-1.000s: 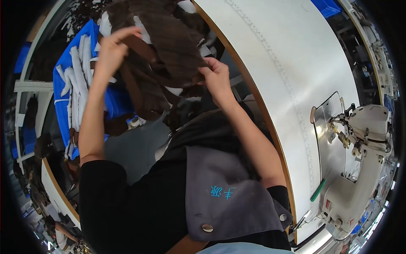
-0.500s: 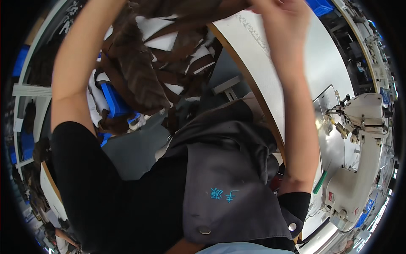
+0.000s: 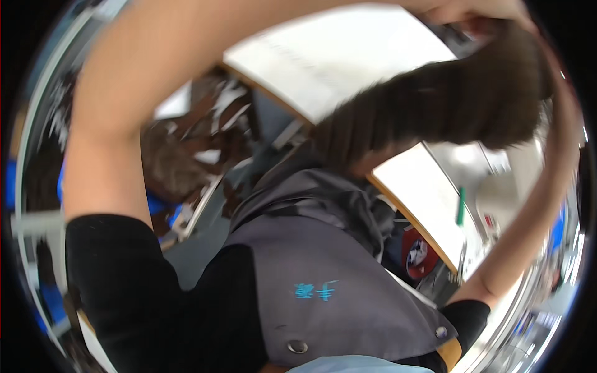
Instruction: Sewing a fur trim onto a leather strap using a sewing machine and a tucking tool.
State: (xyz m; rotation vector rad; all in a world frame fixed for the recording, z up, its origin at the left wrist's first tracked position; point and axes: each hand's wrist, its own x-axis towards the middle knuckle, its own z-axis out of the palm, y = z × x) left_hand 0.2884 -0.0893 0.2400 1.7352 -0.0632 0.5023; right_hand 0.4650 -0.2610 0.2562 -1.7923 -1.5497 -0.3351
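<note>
1. Brown fabric (image 3: 448, 102), a dark ribbed piece, hangs blurred across the upper right of the frame, running from the top right edge down toward the centre.
2. Right hand (image 3: 491, 12) sits at the very top right edge, just above the fabric and seemingly gripping its upper end; the fingers are too blurred and cropped to tell how they are set.
3. Left hand is out of the picture: only the bare left forearm (image 3: 124, 112) shows, arching up from the black sleeve (image 3: 124, 280) at lower left and out past the top edge.
4. Behind the fabric lies a white table top (image 3: 348, 56) with a wooden edge, filling the upper centre.
5. A heap of brown and white cloth pieces (image 3: 193, 149) lies at centre left, well apart from the held fabric.
6. The person's grey apron (image 3: 336, 298) fills the lower centre.
7. A green pen-like stick (image 3: 461, 206) lies on the table at right.
</note>
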